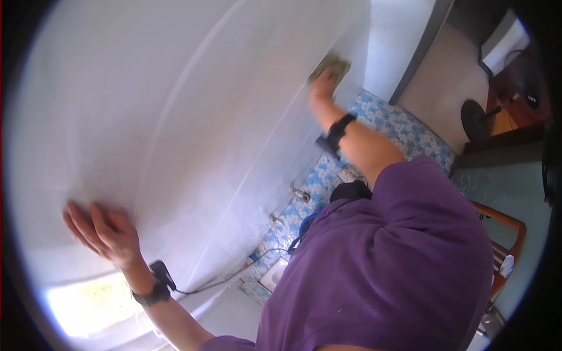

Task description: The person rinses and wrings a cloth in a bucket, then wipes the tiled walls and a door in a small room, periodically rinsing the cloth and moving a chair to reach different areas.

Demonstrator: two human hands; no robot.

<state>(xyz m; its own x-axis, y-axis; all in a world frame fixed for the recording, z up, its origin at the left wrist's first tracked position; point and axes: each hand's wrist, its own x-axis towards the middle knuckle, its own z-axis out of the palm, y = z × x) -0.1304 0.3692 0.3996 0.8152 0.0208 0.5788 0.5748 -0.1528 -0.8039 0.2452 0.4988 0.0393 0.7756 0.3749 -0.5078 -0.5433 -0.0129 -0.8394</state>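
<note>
A pale, smooth wall (193, 134) fills the left and middle of the head view. High on it, toward the right, my right hand (323, 88) is closed on a greenish-brown cloth (338, 65) and presses it against the wall. The hand and cloth are slightly blurred, and part of the cloth is hidden by my fingers. My left hand (111, 235) rests at the lower left with its palm side to the wall, fingers stretched out and holding nothing. Each wrist wears a black strap with a small dark device.
Two metal taps, one a clearer tap (301, 194), stick out low on the wall. Blue-and-white floral flooring (418, 134) runs along its foot. A dark cable (216, 285) hangs near a white basin (273, 275). A bright window (93, 305) lies lower left; a wooden chair (515, 234) stands right.
</note>
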